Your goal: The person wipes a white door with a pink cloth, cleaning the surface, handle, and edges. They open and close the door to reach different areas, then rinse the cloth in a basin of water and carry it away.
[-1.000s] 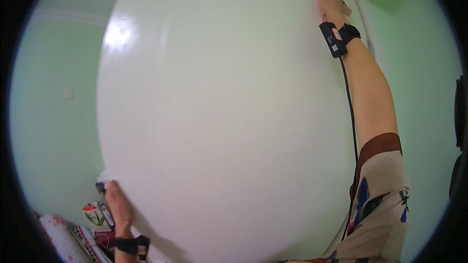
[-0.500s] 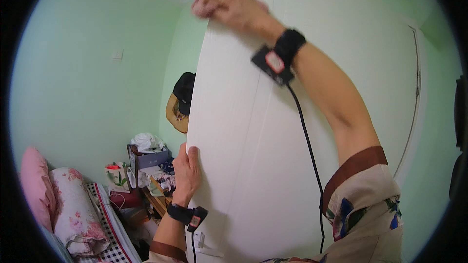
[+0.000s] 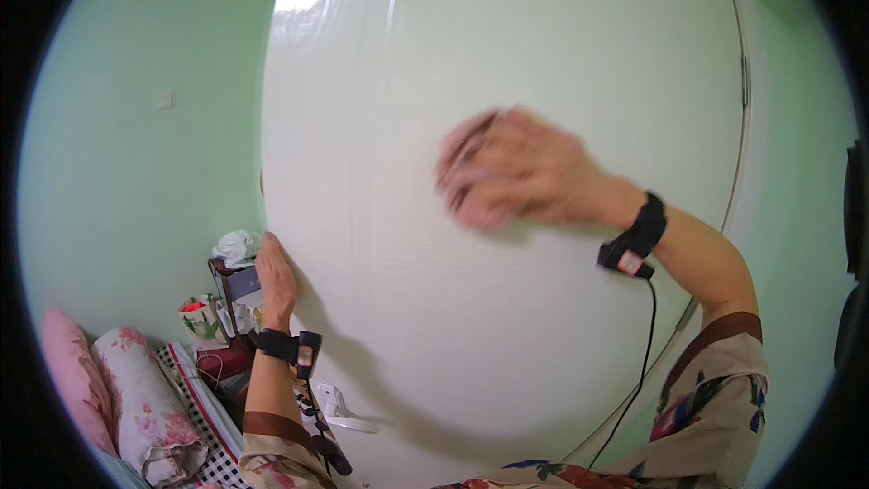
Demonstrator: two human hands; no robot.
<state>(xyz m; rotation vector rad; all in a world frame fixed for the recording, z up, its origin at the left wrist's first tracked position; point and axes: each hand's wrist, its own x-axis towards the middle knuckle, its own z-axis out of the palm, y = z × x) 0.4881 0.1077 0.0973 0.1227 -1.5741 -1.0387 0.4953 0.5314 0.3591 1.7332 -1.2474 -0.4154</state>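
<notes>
A white door (image 3: 543, 54) fills the middle of the head view, with light gleaming at its upper left. My left hand (image 3: 276, 281) holds the door's left edge at mid height. Over the middle of the door surface is my right hand (image 3: 529, 172), closed and smeared by motion. A bunched brownish-pink cloth (image 3: 469, 147) shows in part between its fingers; the rest is hidden under the hand. Low on the door, below my left hand, is a white lever handle (image 3: 348, 417). Both wrists wear black straps with small boxes.
At the lower left lie a pink pillow (image 3: 77, 380) and a floral pillow (image 3: 145, 407) on a bed. Beyond them stand a paper bag (image 3: 201, 321) and a grey box (image 3: 244, 284) with a white plastic bag (image 3: 237, 247). Hinges line the door's right side.
My right hand has come down and right from the door's top left edge to its middle, with the cloth. My left hand stays at the edge; the door now covers the hats.
</notes>
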